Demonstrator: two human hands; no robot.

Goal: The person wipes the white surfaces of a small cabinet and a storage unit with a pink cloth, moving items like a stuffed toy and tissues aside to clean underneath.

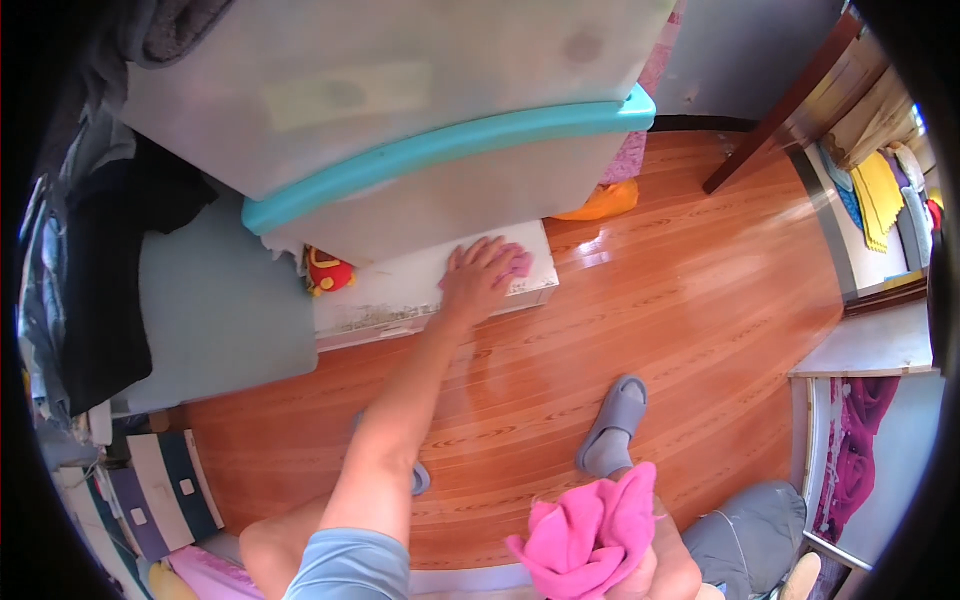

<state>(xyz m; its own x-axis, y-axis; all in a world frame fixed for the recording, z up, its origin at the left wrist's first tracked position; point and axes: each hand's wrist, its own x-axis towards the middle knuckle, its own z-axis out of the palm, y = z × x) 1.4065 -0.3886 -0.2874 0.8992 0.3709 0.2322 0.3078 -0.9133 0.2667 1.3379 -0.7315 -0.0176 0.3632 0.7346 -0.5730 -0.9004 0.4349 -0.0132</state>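
Note:
My left hand (478,279) reaches forward and presses a pink cloth (517,262) flat against the top of a low white cabinet (397,281). Part of that cloth is hidden under the palm and fingers. Dark grime marks and worn patches run along the cabinet's front edge. At the lower right, close to my body, my right hand (643,574) grips a bright pink cloth (589,532), bunched up and covering most of the fingers. Just behind the left hand, a pale storage bin with a turquoise rim (450,154) rests on the cabinet.
A red and yellow toy (328,271) lies at the cabinet's left end, beside a grey-blue padded surface (225,300) with black cloth (112,300). An orange item (604,201) pokes out behind the bin. My slippered foot (619,420) stands on the wood-look floor (712,300); striped boxes (161,487) are lower left.

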